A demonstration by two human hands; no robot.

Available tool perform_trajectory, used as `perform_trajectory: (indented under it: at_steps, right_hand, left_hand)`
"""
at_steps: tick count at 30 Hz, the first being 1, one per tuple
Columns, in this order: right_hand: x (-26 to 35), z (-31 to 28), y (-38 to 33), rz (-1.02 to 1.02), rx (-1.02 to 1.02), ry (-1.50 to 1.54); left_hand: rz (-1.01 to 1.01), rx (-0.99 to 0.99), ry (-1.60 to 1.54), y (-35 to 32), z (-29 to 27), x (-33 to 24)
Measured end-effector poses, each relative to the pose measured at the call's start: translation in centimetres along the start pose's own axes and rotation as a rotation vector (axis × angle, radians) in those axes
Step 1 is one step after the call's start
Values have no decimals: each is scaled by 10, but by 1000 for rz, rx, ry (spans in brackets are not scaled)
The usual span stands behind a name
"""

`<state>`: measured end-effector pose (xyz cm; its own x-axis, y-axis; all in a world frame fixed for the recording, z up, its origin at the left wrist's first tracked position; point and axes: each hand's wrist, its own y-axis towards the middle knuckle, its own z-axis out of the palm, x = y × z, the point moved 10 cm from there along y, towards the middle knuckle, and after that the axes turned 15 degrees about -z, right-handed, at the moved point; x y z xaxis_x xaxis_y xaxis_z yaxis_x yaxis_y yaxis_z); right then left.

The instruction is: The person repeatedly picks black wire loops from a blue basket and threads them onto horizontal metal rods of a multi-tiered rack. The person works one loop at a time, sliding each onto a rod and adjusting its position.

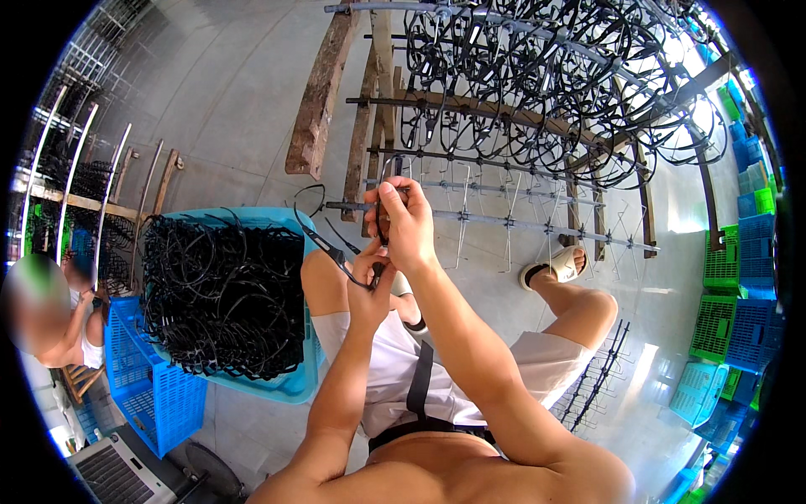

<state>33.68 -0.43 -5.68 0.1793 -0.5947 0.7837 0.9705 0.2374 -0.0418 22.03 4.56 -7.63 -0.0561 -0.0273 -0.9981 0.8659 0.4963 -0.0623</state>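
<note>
My left hand is closed around a black plastic piece with a thin curved band, which sticks out to the left past my fingers. Just above it, my right hand pinches a dark part of a black piece. Whether both hands grip one piece or two cannot be told. They meet over my lap, in front of the near rod of a rack, whose wire hooks stick out bare. On the left stands a light-blue tub heaped with similar black curved pieces.
Many looped black pieces hang on rods farther back, held by a wooden frame. Blue crates and green crates are stacked at the right. A blue crate and another person are at the left.
</note>
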Motion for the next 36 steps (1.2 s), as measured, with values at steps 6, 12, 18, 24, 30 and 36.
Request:
perform_trajectory:
  at_steps: [6, 12, 18, 24, 30, 36]
  right_hand:
    - [3, -3, -4, -31, -23, -15]
    - [5, -3, -10, -111, 30, -69]
    - [10, -2, -20, 61, 42, -40]
    - [5, -5, -16, 125, 78, -68]
    - [9, -1, -10, 102, 81, -54]
    - [8, -5, -11, 102, 87, -72]
  left_hand:
    - [-19, -25, 36, -2, -3, 2]
    - [-23, -23, 10, -1, -5, 6]
    - [-121, -54, -212, 4, -10, 17]
    - [-319, 72, -108, 18, -5, 8]
    - [-399, 112, -265, 29, -3, 21]
    - [-440, 245, -383, 33, 6, 22]
